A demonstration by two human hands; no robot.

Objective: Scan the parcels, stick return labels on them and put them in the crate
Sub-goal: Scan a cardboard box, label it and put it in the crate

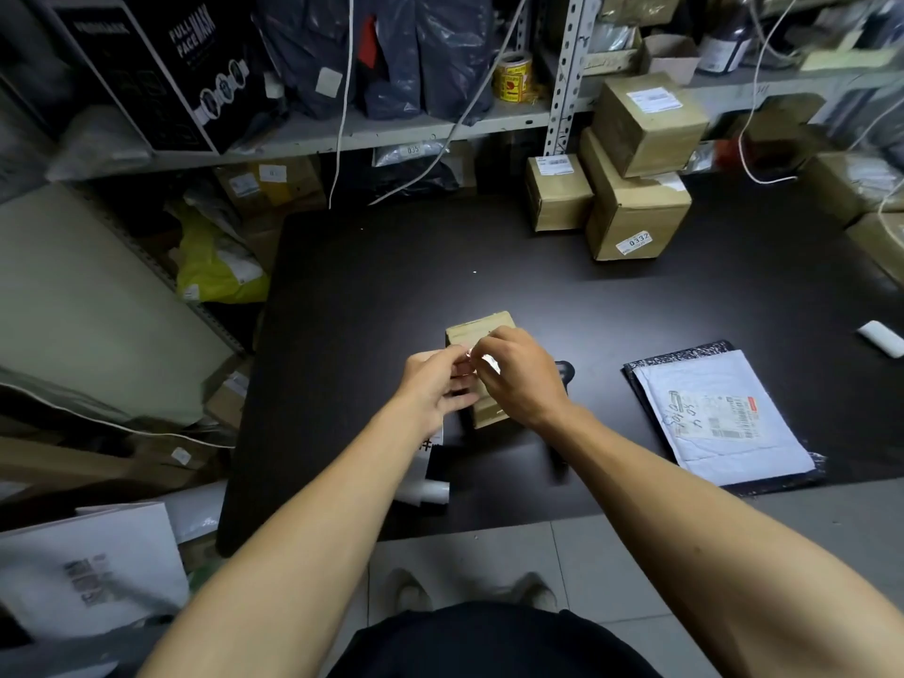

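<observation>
A small brown cardboard parcel (482, 335) sits on the dark matte bench (489, 266), toward the middle of its near half, as a person works directly above it with both bare hands. The left hand (435, 384) and right hand (518, 379) meet over the box top, fingertips curled together and pinching a small pale label (482, 362) between them; how much of it is stuck down cannot be told. A white strip of label backing (430, 462) trails from under the left wrist toward the bench's near edge, where it ends in a curled roll. Just beside the right hand, a dark handheld device (563, 373) lies mostly hidden behind it. Nearer the right edge lies a flat white padded mailer with a printed shipping label (719, 418), resting on a black speckled notebook (685, 354). A small white object (883, 338) lies at the right edge. At the far right corner, three brown cardboard boxes (631, 188) are stacked against grey metal shelving (391, 132), which holds dark plastic bags, a black boxed full-face mask (161, 66) and a yellow roll of stickers (512, 76).
</observation>
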